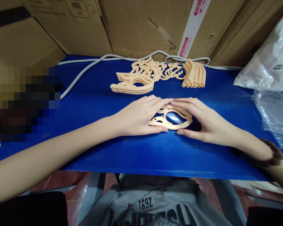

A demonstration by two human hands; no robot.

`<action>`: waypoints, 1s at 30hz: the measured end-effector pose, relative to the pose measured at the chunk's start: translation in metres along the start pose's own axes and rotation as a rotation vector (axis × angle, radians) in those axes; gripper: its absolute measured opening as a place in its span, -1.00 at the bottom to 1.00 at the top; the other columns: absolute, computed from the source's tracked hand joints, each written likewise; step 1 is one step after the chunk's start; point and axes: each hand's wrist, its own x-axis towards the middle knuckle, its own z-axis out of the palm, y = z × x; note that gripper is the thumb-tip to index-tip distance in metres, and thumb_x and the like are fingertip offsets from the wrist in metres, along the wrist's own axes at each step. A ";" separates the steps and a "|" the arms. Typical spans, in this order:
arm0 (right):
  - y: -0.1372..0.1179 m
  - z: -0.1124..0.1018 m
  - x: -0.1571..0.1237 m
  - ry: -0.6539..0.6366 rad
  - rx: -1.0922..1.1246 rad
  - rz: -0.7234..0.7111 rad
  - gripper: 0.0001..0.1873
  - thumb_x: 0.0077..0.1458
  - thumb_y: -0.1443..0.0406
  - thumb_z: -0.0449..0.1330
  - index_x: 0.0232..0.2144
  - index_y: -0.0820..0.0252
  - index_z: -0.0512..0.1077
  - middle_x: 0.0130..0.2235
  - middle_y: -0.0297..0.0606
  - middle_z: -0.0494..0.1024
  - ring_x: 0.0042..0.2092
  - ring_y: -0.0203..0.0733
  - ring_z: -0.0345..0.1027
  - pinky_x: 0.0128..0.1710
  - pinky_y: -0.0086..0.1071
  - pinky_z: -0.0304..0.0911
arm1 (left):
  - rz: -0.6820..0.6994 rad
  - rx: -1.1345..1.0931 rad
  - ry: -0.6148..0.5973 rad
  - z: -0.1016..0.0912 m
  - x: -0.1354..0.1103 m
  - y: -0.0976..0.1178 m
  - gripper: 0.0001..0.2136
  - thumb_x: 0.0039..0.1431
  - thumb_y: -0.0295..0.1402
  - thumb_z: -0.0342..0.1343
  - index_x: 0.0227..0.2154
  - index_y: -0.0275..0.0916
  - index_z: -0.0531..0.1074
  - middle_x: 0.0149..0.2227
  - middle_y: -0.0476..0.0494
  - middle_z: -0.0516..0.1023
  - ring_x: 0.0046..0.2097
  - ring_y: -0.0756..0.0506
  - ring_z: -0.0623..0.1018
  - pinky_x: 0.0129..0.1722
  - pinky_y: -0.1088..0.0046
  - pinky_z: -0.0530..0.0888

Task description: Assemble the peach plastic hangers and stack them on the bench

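Note:
A beige plastic folding clothes hanger [179, 127] lies folded on the blue table between my two hands. My left hand [141, 114] is closed around its left end, thumb along the near edge and fingers over the far edge. Curved around the right end is my right hand [208, 121], its thumb at the near edge and its fingertips at the far edge, with a gap at the palm. The fingertips of both hands meet at the back of the hanger. Part of its left end is hidden under my left hand.
Behind my hands lie a stack of folded hangers [132, 89], a pile of loose hooks [155, 70] and a row of curved hanger arms [194, 75]. A white cable [85, 69] runs along cardboard boxes [141, 28]. Plastic bags [269, 62] lie at right.

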 end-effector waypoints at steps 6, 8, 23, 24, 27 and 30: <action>-0.001 -0.005 0.001 0.115 0.027 0.151 -0.33 0.24 -0.06 0.20 0.28 0.11 0.30 0.17 -0.06 0.46 0.15 0.11 0.36 0.14 -0.04 0.25 | 0.063 0.057 0.078 -0.002 -0.002 -0.001 -0.31 0.21 -0.15 0.25 0.28 -0.44 0.21 0.10 -0.41 0.52 0.06 -0.28 0.52 0.05 0.19 0.51; -0.002 -0.007 0.002 0.191 0.079 0.275 -0.41 0.25 -0.05 0.19 0.19 0.12 0.39 0.02 -0.11 0.55 -0.01 0.03 0.43 -0.02 -0.12 0.30 | 0.093 0.095 0.114 -0.004 -0.001 -0.001 -0.33 0.22 -0.18 0.24 0.29 -0.42 0.20 0.14 -0.41 0.50 0.12 -0.30 0.51 0.14 0.13 0.47; -0.004 -0.013 0.007 0.111 0.822 0.632 -0.59 0.18 0.04 0.30 -0.55 0.17 0.38 -0.57 -0.45 0.21 -0.53 -0.40 -0.06 -0.56 -0.36 -0.20 | 0.136 0.209 0.182 -0.011 -0.001 -0.003 -0.40 0.29 -0.20 0.20 0.26 -0.49 0.27 0.24 -0.47 0.43 0.27 -0.30 0.44 0.27 0.11 0.40; -0.004 -0.013 0.007 0.111 0.820 0.630 -0.59 0.18 0.03 0.30 -0.55 0.17 0.38 -0.57 -0.44 0.21 -0.53 -0.40 -0.05 -0.56 -0.37 -0.20 | 0.132 0.202 0.179 -0.011 -0.001 -0.003 -0.39 0.29 -0.19 0.20 0.26 -0.48 0.26 0.25 -0.47 0.43 0.28 -0.30 0.43 0.28 0.10 0.40; -0.002 -0.012 0.006 0.111 0.818 0.614 -0.59 0.18 0.03 0.30 -0.54 0.16 0.38 -0.57 -0.44 0.21 -0.53 -0.40 -0.05 -0.57 -0.38 -0.19 | 0.120 0.178 0.163 -0.011 -0.001 -0.004 -0.38 0.29 -0.18 0.20 0.28 -0.46 0.25 0.26 -0.47 0.41 0.29 -0.32 0.42 0.28 0.08 0.39; -0.001 -0.012 0.006 0.104 0.823 0.598 -0.60 0.18 0.02 0.29 -0.53 0.15 0.39 -0.57 -0.43 0.21 -0.53 -0.39 -0.05 -0.58 -0.38 -0.19 | 0.115 0.166 0.151 -0.012 -0.001 -0.004 -0.38 0.28 -0.15 0.22 0.28 -0.42 0.26 0.25 -0.46 0.42 0.27 -0.32 0.43 0.27 0.08 0.39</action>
